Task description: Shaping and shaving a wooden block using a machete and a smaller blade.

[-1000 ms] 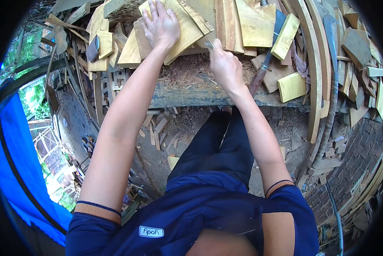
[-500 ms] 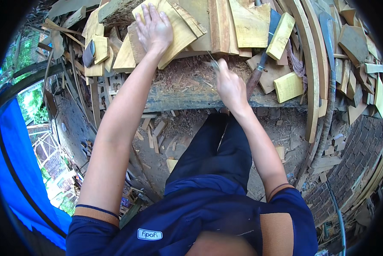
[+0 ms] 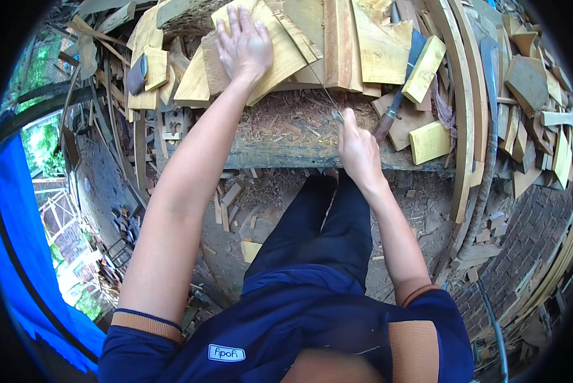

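Note:
My left hand (image 3: 245,51) rests spread, fingers apart, on a pale yellow board (image 3: 286,57) on the stack at the top of the view. My right hand (image 3: 357,150), lower and to the right, is closed on the handle of a thin saw (image 3: 325,89); its narrow blade runs up to the board's right edge. The handle is mostly hidden in my fist. Below the boards, wood chips and dust cover a weathered plank bench (image 3: 274,153). Beside my right hand lies a long metal tool with a brown handle (image 3: 386,124).
Short yellow offcuts (image 3: 430,142) and long curved timbers (image 3: 465,127) stand to the right, with more scrap wood piled beyond (image 3: 529,83). Wood pieces crowd the upper left. Scraps litter the ground (image 3: 232,198). A blue tarp (image 3: 18,242) hangs at the left.
My right hand has moved down and to the right, drawing back from the board; more of the thin blade shows. My left hand stays on the board.

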### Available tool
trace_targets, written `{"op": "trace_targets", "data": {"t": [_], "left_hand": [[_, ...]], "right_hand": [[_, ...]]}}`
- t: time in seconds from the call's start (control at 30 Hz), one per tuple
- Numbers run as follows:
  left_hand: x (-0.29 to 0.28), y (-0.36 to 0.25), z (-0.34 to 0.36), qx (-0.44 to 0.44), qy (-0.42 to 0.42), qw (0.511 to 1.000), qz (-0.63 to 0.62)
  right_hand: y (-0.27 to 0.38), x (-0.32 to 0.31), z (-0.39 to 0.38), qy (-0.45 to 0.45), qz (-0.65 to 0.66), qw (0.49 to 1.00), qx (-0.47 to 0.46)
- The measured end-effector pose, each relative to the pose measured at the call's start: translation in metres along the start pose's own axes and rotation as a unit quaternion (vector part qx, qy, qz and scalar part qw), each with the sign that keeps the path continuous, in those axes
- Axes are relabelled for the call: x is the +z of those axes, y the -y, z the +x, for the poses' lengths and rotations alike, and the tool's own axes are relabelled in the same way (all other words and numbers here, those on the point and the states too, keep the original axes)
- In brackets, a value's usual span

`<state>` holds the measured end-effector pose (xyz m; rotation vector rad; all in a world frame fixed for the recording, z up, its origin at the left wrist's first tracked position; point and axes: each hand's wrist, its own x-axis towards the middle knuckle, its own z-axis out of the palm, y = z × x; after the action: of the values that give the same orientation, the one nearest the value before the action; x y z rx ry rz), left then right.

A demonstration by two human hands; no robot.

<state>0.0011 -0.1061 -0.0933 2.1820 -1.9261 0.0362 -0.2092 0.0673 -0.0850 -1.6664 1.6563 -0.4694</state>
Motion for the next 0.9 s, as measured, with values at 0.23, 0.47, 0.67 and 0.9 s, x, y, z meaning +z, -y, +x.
{"op": "trace_targets", "data": {"t": [0.23, 0.47, 0.67, 0.9], "left_hand": [[0.004, -0.014, -0.005, 0.001, -0.010, 1.000, -0.011], [-0.004, -0.006, -0.003, 0.001, -0.010, 1.000, 0.000], [0.005, -0.012, -0.003, 0.011, 0.006, 1.000, -0.003], [-0.003, -0.006, -0.004, -0.001, -0.006, 1.000, -0.003]], "right_hand": [[0.032, 0.003, 0.072, -0.044, 0.003, 0.998, -0.038], [0.016, -0.018, 0.000, 0.014, -0.042, 0.999, 0.026], [0.036, 0.000, 0.070, -0.037, -0.064, 0.997, -0.026], [0.012, -0.001, 0.005, -0.009, -0.086, 0.996, -0.004]]}}
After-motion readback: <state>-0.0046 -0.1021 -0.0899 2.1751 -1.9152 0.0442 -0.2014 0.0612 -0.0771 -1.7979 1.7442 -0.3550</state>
